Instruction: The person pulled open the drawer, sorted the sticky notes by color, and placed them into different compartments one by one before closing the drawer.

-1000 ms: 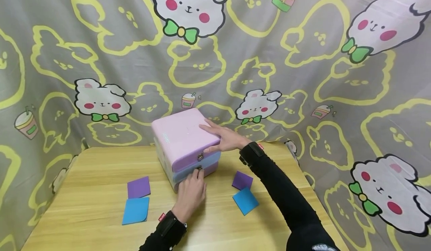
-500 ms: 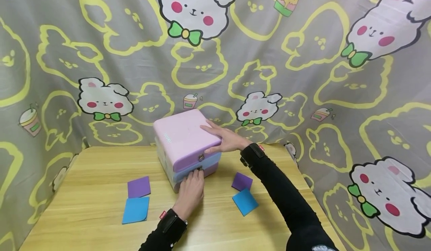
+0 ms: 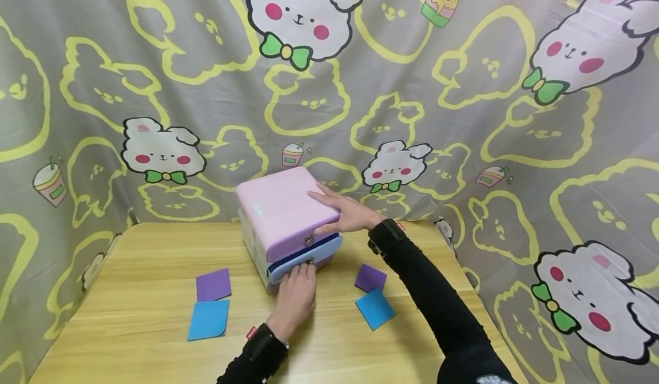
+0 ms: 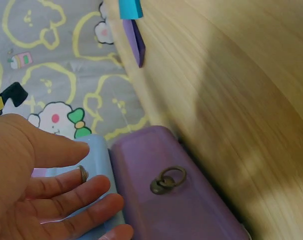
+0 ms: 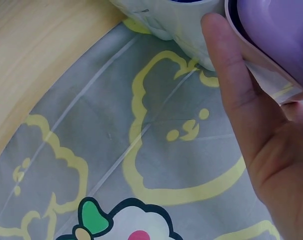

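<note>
A small drawer box [image 3: 280, 201] with a pink top stands at the back of the table. Its middle light-blue drawer [image 3: 282, 269] is pulled slightly out, with a dark blue strip of its inside showing. My left hand [image 3: 297, 295] is at that drawer's front, thumb and forefinger pinching its small metal ring pull [image 4: 83, 173]. Below it the purple bottom drawer [image 4: 141, 160] is closed, its ring handle [image 4: 172, 177] hanging free. My right hand [image 3: 350, 212] rests on the box's right top edge with fingers spread; in the right wrist view its thumb lies along the side.
Left of the box, a purple square [image 3: 213, 285] and a blue square [image 3: 208, 320] lie on the wooden table [image 3: 139, 292]. To the right are another purple square [image 3: 369, 277] and blue square [image 3: 375, 309], partly overlapping. A patterned curtain [image 3: 226, 103] hangs behind the box.
The middle drawer has come slightly out toward me, opening a dark gap under the top drawer. My left hand has moved back a little with it. The right hand stays on the box.
</note>
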### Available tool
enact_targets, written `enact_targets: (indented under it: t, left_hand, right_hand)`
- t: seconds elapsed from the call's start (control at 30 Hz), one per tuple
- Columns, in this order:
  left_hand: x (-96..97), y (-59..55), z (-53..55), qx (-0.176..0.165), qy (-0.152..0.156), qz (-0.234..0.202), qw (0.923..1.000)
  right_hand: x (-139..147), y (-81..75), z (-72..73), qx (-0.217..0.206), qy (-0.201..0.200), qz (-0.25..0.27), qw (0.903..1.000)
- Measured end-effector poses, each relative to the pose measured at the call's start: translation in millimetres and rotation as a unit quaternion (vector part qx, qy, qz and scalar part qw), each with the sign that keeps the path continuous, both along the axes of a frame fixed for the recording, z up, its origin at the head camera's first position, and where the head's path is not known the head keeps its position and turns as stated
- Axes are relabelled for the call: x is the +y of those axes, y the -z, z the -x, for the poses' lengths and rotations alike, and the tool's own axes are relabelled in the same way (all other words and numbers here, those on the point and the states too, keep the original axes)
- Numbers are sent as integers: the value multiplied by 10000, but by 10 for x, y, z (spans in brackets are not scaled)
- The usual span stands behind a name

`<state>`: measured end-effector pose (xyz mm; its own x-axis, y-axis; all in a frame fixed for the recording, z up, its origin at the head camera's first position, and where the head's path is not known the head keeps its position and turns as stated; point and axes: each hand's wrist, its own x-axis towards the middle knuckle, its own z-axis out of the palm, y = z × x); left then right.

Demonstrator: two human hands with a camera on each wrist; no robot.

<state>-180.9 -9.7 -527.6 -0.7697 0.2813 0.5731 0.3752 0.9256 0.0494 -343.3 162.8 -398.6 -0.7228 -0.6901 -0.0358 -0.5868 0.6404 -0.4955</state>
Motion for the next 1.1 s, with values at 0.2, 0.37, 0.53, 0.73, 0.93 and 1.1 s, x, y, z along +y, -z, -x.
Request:
enact_targets:
  t: [0.2,0.37,0.53,0.73,0.93,1.1]
  left_hand:
    - [54,-12,-89,47,2,-64,10000]
    - [101,-9,-161,-117,42,-117,9999]
    - [128,-18,-221,-297,86,-110,9995]
    - [149,-14,-280,-175,90,-160,9997]
    - [163,-29,-338,-305,96,-327,9990]
    - [180,-44,-392,-671,159,-407,9968]
  right_hand:
    - [-8,-13,-4,-32,-8,-12,10000]
    - [-7,-10,-12,-28,-7,24,10000]
    - [-2,-7,-17,-8,47,34,10000]
    - [-2,0,-19,3,68,43,10000]
    - [-11,4,-22,-1,76,123,9999]
    - [-12,11,-27,-50,97,151,9998]
